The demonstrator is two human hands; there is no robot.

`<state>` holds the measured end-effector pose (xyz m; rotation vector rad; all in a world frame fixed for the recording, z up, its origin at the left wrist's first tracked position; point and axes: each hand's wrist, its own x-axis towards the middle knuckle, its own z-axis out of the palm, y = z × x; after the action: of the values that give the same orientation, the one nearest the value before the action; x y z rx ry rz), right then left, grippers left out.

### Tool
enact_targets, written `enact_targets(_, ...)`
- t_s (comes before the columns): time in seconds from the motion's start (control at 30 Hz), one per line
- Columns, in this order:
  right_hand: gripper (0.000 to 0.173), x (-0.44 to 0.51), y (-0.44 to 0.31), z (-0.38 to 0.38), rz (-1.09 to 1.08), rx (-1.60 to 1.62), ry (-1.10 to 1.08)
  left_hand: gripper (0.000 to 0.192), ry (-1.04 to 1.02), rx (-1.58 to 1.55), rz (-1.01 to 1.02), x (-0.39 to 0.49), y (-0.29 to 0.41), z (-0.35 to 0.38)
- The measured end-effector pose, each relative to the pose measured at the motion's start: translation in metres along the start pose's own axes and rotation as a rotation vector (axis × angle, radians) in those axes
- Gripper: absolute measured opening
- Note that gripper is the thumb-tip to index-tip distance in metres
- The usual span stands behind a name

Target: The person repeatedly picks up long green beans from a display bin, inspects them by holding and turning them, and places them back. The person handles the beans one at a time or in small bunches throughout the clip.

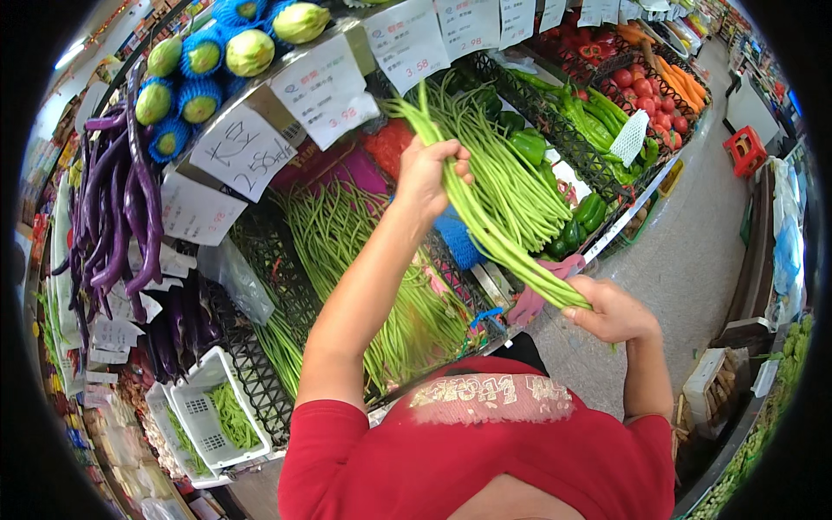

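Note:
Both my hands grip one bundle of long green yardlong beans (497, 224), stretched slantwise above the produce stand. My left hand (429, 170) is closed around the bundle near its upper end, and some bean tips stick out beyond it. At the lower end, my right hand (611, 309) holds the beans out past the stand's front edge. Just behind the bundle lies a pile of yardlong beans (513, 175) in neat rows. More loose, thinner long beans (377, 260) fill the black crate below my left forearm.
Green peppers (588, 211), tomatoes (640, 94) and carrots (679, 81) fill crates to the right. Purple eggplants (120, 201) hang at left above white baskets (224, 409). Paper price signs (325, 94) hang along the rear ledge. A red stool (745, 151) stands across the aisle.

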<state>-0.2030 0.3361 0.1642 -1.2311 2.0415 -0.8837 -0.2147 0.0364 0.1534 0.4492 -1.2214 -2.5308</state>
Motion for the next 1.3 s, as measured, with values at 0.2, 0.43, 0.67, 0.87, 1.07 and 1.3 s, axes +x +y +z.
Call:
enact_targets(0.2,0.016,0.007,0.031,-0.020,0.065,0.016,0.200,0.026,-0.076,0.038,-0.126,0.076,-0.041,0.026)
enact_targets(0.43,0.024,0.071,0.079,-0.037,0.102,0.021,0.250,0.023,0.032,0.206,-0.139,0.162,-0.035,0.033)
enact_targets(0.67,0.039,0.192,0.115,-0.033,0.277,0.060,0.227,0.062,0.222,1.126,0.098,0.182,-0.008,-0.024)
enact_targets(0.87,0.037,0.192,0.127,-0.025,0.278,-0.009,0.221,0.033,0.242,0.557,0.082,0.042,-0.042,-0.090)
enact_targets(1.07,0.037,0.183,0.119,-0.026,0.312,-0.099,0.221,0.036,0.650,0.794,0.071,-0.147,-0.067,-0.164)
enact_targets(1.3,0.044,0.188,0.109,-0.010,0.483,-0.291,0.124,0.032,0.670,1.104,-0.133,-0.283,-0.128,-0.183)
